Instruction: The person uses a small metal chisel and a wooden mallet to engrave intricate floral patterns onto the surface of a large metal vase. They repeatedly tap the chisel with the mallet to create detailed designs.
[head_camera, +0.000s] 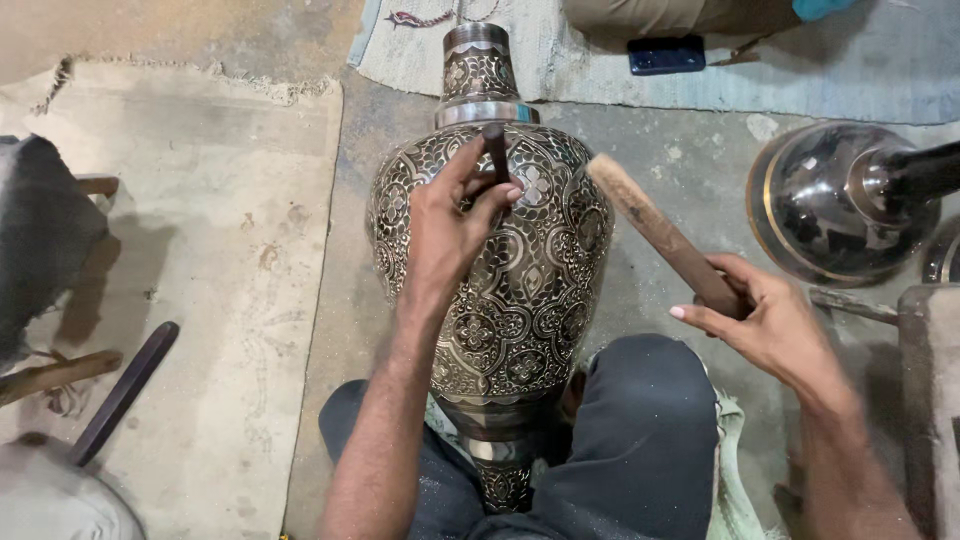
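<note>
A large engraved metal vase (530, 290) with dark and silver floral patterns lies on its side across my legs, its neck pointing away from me. My left hand (450, 225) rests on the vase's shoulder and grips a short dark metal chisel (496, 150), tip against the engraved surface. My right hand (765, 320) holds a wooden mallet stick (655, 235) raised to the right of the vase, its far end near the chisel's head but apart from it.
A dark polished metal vessel (840, 205) lies at the right. A pale worn mat (200, 260) covers the floor at left, with wooden pieces (120, 395) and dark cloth (45, 230). A blue-grey rug (760, 60) and dark blue object (666, 55) sit beyond.
</note>
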